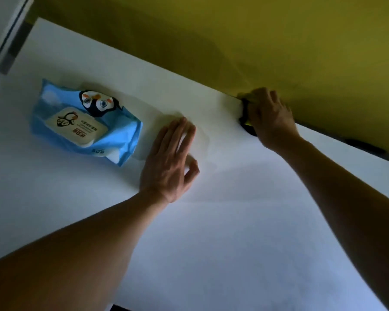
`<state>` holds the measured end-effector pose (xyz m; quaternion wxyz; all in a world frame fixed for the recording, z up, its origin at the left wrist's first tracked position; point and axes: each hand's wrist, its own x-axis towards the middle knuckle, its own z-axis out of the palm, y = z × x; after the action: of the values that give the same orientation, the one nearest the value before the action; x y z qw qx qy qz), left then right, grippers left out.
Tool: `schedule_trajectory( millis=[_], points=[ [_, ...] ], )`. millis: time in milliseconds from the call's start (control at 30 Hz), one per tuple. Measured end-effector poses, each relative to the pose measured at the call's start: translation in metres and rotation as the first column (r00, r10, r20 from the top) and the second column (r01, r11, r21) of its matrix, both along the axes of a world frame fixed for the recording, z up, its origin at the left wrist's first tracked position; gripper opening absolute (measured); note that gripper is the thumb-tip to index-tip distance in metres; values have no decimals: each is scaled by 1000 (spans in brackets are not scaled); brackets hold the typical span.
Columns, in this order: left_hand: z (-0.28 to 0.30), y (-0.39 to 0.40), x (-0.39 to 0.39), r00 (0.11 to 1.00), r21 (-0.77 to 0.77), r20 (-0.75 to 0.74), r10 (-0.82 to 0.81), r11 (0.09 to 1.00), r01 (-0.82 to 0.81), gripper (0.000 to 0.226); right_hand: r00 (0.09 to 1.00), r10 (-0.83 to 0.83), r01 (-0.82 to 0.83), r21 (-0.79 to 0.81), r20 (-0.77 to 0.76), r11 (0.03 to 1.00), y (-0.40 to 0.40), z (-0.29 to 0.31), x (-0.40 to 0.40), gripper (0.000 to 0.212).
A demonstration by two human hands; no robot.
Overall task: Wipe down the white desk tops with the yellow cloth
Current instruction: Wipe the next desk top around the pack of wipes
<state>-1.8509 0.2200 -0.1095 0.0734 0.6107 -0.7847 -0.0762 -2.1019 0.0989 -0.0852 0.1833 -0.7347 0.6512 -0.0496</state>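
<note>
The right hand (pixel 270 117) presses a crumpled yellow cloth (pixel 245 96) at the far edge of the flat white desk top (pixel 234 221), against the yellow partition (pixel 256 41) — fingers curled over it. The left hand (pixel 170 162) rests flat, fingers relaxed, beside a blue soft-plastic wet-wipe pack (pixel 85 122).

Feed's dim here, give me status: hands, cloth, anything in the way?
Right hand holds yellow cloth at desk's back edge. Left hand flat on desk. Blue wipes pack beside it.

bench (pixel 234 221): smooth, matt white top
wipes pack (pixel 85 122): glossy blue plastic film, hard cream lid
partition (pixel 256 41): matt yellow
</note>
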Motion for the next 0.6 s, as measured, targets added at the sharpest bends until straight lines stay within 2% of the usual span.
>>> schedule_trajectory(
  millis=[133, 233, 433, 533, 600],
  points=[
    [0, -1, -2, 1000, -14, 5, -8, 1000, 8, 75, 994, -87, 87, -7, -64, 996, 10, -1, -21, 50],
    [-1, -1, -1, 1000, -19, 1, -11, 1000, 11, 75, 989, -130, 127, -55, -68, 990, 1, -7, 18, 42],
    [-1, -2, 0, 1000, -22, 7, -11, 1000, 11, 76, 1000, -29, 27, -132, -9, 991, -28, -12, 114, 40],
    [-2, -1, 3, 1000, -25, -5, -24, 999, 24, 75, 1000, -3, 5, -154, 16, 988, -21, -16, 100, 40],
    [-2, -2, 3, 999, -38, -20, -38, 999, 37, 74, 998, -58, 59, -168, 6, 984, -6, -17, 61, 40]
  ],
)
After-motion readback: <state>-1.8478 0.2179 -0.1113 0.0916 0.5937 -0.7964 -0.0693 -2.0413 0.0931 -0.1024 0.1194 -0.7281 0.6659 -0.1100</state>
